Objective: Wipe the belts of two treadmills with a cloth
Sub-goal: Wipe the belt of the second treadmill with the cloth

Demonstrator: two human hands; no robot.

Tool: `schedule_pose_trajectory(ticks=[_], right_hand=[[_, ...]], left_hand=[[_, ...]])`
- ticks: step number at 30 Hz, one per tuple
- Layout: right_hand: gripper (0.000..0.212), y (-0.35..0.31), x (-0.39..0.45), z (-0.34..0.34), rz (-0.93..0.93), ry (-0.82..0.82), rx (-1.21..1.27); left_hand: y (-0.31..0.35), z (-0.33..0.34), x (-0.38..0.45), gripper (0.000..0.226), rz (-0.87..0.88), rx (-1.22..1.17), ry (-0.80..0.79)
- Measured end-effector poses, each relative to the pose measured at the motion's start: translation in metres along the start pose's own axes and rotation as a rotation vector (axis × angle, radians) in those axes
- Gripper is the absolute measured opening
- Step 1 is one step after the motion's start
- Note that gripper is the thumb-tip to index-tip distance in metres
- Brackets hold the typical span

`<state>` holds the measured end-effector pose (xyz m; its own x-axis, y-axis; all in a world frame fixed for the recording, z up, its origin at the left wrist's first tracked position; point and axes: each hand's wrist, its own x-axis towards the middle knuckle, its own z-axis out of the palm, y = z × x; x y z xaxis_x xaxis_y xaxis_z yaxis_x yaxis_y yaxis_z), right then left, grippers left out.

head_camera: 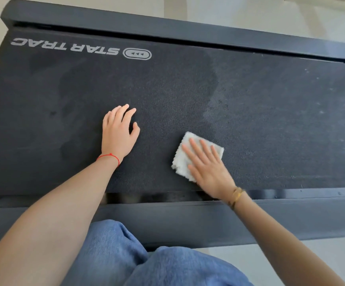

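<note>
A black treadmill belt [188, 89] with a STAR TRAC logo fills the view. The left part of the belt looks darker, the right part dusty and paler. My right hand [207, 166] presses flat, fingers straight, on a folded white cloth [185, 159] lying on the belt near its front edge. My left hand [119, 132] rests on the bare belt to the left of the cloth, fingers spread, holding nothing.
Dark side rails run along the far edge [167, 27] and the near edge [291, 219] of the belt. My knees in blue jeans [126, 254] are just before the near rail. Pale floor [270, 11] shows beyond the treadmill.
</note>
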<state>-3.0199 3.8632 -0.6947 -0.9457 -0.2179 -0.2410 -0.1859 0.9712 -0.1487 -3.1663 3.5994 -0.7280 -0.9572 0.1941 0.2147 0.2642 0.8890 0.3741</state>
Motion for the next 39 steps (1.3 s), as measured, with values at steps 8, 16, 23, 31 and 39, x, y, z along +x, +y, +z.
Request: schedule_pose_trajectory(ticks=[8, 16, 23, 31, 39], right_hand=[[0.056, -0.065, -0.003, 0.018, -0.135, 0.003, -0.019], [0.056, -0.031, -0.042, 0.02, -0.068, 0.034, 0.069], [0.054, 0.031, -0.007, 0.003, 0.339, 0.061, 0.13], [0.055, 0.035, -0.014, 0.003, 0.135, 0.036, 0.066], [0.054, 0.112, 0.058, -0.029, 0.041, 0.025, 0.099]], left_hand=[[0.002, 0.003, -0.001, 0.041, -0.003, -0.005, 0.026], [0.0, 0.0, -0.002, 0.041, 0.016, -0.021, 0.01], [0.002, -0.002, -0.002, 0.04, 0.015, -0.038, 0.023], [0.009, 0.001, -0.001, 0.037, -0.006, 0.01, 0.057], [0.054, 0.01, 0.021, 0.041, -0.145, 0.058, 0.073]])
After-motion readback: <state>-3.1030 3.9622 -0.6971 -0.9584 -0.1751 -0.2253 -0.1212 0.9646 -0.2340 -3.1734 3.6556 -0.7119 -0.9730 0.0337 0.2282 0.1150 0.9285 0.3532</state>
